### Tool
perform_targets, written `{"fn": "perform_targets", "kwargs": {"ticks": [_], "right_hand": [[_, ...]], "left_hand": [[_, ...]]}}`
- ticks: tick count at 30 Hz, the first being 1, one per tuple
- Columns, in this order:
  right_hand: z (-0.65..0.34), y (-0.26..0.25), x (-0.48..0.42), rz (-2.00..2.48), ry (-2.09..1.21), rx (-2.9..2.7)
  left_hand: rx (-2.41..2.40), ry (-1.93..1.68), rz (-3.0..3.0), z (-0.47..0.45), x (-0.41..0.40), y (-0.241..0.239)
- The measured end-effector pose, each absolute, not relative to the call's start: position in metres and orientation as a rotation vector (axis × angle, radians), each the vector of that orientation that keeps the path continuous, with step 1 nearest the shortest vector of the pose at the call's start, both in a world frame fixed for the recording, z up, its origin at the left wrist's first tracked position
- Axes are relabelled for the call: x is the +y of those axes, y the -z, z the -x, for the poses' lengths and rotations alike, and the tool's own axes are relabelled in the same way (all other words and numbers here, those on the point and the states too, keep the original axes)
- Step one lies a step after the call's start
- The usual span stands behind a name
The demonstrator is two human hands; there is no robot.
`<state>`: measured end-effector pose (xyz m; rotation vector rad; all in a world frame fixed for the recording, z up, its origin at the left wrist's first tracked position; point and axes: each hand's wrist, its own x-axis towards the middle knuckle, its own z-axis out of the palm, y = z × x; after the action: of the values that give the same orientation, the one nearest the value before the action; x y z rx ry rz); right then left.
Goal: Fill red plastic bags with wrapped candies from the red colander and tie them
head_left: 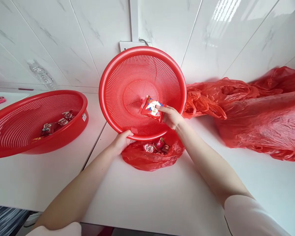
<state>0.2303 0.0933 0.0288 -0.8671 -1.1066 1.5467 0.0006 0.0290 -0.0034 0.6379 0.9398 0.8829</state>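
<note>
My left hand [121,141] grips the lower rim of a round red perforated basket [127,82], which is tipped up on edge facing me. Inside the basket my right hand [170,116] pinches a small red snack packet [151,108] with white and blue print. Right below the basket's rim lies a small open red plastic bag [140,159] with a few similar packets [156,147] in it.
A second red basket [19,137] stands at the left on the white counter with several packets [56,124] inside. Large crumpled red plastic bags [260,111] lie at the right against the tiled wall. A clear bottle [41,75] lies at the back left.
</note>
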Motion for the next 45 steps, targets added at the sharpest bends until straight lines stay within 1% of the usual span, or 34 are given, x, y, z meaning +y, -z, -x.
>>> {"fn": "perform_targets", "kwargs": {"ticks": [6, 14, 18, 21, 24, 27, 29, 30, 33, 35, 37, 39, 42, 45], "right_hand": [[-0.236, -0.035, 0.089, 0.846, -1.611, -1.130], [-0.244, -0.040, 0.084, 0.873, -1.551, -1.390], [-0.253, -0.057, 0.078, 0.844, -1.479, -1.654], [-0.265, -0.076, 0.067, 0.873, -1.436, -2.046], [-0.276, -0.090, 0.055, 0.989, -1.271, -2.519], [-0.278, -0.092, 0.044, 1.270, -0.947, -2.743], [-0.274, -0.089, 0.039, 1.410, -0.766, -2.794], [-0.271, -0.088, 0.037, 1.400, -0.755, -2.833], [-0.258, -0.087, 0.033, 1.110, -0.899, -2.861], [-0.252, -0.089, 0.033, 0.989, -0.811, -2.739], [-0.251, -0.092, 0.035, 1.068, -0.594, -2.596], [-0.255, -0.092, 0.037, 1.260, -0.476, -2.507], [-0.269, -0.088, 0.042, 1.498, -0.482, -2.508], [-0.279, -0.076, 0.050, 1.537, -0.541, -2.593]], "left_hand": [[0.935, -0.833, -0.638, 0.001, 0.029, 0.003], [0.947, -0.787, -0.653, 0.005, 0.031, 0.010], [0.940, -0.744, -0.657, 0.005, 0.030, 0.009], [0.947, -0.761, -0.676, 0.004, 0.028, 0.004], [0.917, -0.772, -0.726, 0.004, 0.028, 0.003], [0.898, -0.811, -0.768, 0.003, 0.029, 0.004], [0.892, -0.848, -0.781, 0.004, 0.030, 0.004], [0.886, -0.858, -0.786, 0.004, 0.030, 0.005], [0.873, -0.843, -0.796, 0.004, 0.031, 0.005], [0.877, -0.823, -0.794, 0.003, 0.030, 0.004], [0.904, -0.824, -0.786, 0.001, 0.030, 0.003], [0.939, -0.856, -0.782, 0.000, 0.030, 0.001], [0.991, -0.860, -0.804, -0.001, 0.029, -0.005], [1.006, -0.769, -0.844, 0.002, 0.029, -0.010]]}}
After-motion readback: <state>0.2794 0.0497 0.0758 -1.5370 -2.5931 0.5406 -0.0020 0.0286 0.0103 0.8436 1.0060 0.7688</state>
